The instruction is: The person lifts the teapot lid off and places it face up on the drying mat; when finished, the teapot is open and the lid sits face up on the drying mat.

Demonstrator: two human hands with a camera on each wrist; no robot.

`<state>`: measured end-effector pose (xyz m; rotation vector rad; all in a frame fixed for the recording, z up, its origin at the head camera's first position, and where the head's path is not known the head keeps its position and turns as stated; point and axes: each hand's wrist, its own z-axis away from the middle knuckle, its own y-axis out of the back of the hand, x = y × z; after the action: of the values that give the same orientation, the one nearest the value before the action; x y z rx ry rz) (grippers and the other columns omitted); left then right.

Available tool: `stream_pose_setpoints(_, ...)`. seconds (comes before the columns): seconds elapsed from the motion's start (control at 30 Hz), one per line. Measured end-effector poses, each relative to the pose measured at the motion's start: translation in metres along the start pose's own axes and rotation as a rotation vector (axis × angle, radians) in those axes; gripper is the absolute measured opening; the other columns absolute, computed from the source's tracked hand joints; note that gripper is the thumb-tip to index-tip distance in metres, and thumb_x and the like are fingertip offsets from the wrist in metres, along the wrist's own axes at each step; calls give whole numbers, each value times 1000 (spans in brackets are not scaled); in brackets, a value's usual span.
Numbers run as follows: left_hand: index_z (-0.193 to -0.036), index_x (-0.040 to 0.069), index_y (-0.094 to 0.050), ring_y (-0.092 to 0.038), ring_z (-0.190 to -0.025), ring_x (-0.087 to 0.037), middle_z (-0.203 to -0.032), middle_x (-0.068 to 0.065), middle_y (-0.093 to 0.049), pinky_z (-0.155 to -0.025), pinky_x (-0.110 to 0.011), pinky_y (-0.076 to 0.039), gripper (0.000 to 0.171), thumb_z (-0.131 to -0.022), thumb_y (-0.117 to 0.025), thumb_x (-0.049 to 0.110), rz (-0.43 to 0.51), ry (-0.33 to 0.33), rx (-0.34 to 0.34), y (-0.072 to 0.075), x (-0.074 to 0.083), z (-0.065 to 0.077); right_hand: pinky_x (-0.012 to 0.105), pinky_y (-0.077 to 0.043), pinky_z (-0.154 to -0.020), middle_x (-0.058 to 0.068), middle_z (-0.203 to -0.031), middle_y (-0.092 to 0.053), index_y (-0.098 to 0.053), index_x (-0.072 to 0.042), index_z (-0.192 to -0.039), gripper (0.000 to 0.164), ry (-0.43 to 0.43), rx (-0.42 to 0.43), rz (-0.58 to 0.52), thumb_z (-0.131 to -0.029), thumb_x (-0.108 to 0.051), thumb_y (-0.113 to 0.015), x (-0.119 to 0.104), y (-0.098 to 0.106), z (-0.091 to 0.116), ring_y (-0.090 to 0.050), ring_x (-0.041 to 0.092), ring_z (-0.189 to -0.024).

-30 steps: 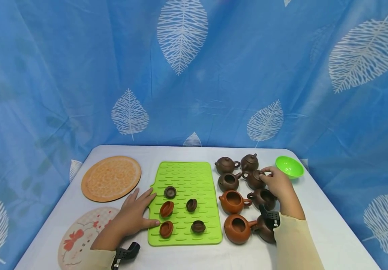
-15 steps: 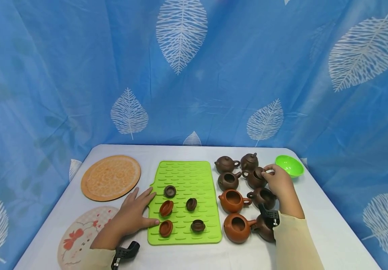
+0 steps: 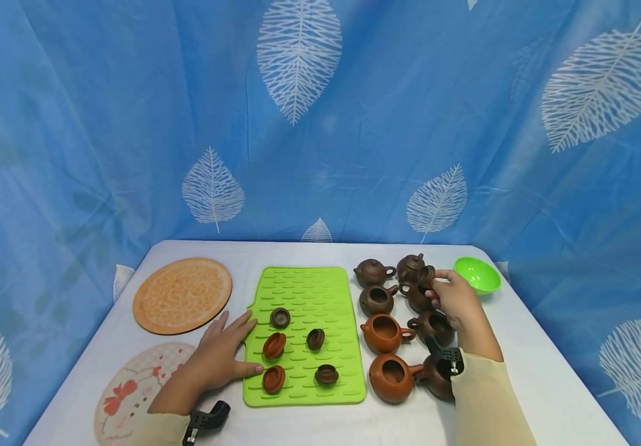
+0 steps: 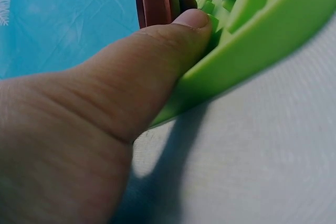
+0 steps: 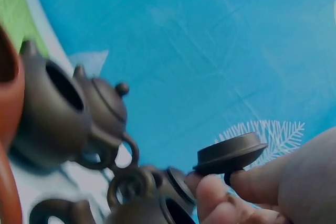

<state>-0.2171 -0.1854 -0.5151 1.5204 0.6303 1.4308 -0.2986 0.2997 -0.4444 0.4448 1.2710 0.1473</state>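
Observation:
My right hand (image 3: 458, 298) pinches a dark brown teapot lid (image 5: 231, 151) by its knob. In the right wrist view the lid is turned over, its rim facing up and its knob between thumb and fingers. Just below it stands the dark brown teapot (image 3: 417, 298), its mouth partly hidden by the hand. My left hand (image 3: 221, 354) rests with spread fingers on the left edge of the green mat (image 3: 305, 286). Its thumb lies close to a reddish-brown lid (image 3: 274, 379); several other lids, brown and reddish, lie on the mat.
Two lidded dark teapots, one a brown teapot (image 3: 373, 272), stand at the back. Lidless pots, including an orange-brown teapot (image 3: 404, 379), crowd nearer. A green bowl (image 3: 477, 276) is at back right. A round tan mat (image 3: 183, 296) and a cartoon mat (image 3: 130, 406) lie left.
The right hand has lifted the lid off the dark teapot and tipped it over, turning its underside up. The left hand has stayed in place on the mat.

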Motion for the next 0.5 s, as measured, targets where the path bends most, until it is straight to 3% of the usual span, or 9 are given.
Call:
stream_pose_setpoints(0.13,-159,17,-47,-6,-159,-52,-173,-4,-30,-122,-77,-11,109,-72,-83,73,-2,0,6,-1,-1,0,20,-54,-62,3,-93,-64,-41,-4,-153,43,-28,-105,-250,-111,-14,-46,-3,-5,0,-59,5,-74)
stream_pose_setpoints(0.27,-159,18,-47,-6,-159,-51,-173,-4,-30,-122,-76,-12,109,-72,-83,73,-8,0,14,-2,-2,-2,15,-51,-60,0,-95,-66,-47,-9,-140,29,-49,-219,-461,-111,-11,-48,-6,-9,3,-57,3,-74)
stream_pose_setpoints(0.37,-159,18,-47,-6,-160,-51,-173,-3,-30,-122,-76,-12,110,-72,-82,74,-10,2,15,-3,-3,-2,14,-50,-60,1,-98,-69,-52,-12,-132,21,-54,-277,-546,-111,-11,-48,-9,-12,5,-56,3,-73)
stream_pose_setpoints(0.5,-159,18,-47,-6,-160,-51,-173,-3,-30,-122,-76,-11,110,-72,-82,74,-5,-2,11,-5,-3,-3,15,-49,-61,2,-103,-70,-58,-15,-129,20,-53,-317,-582,-112,-12,-47,-10,-15,9,-55,4,-74)
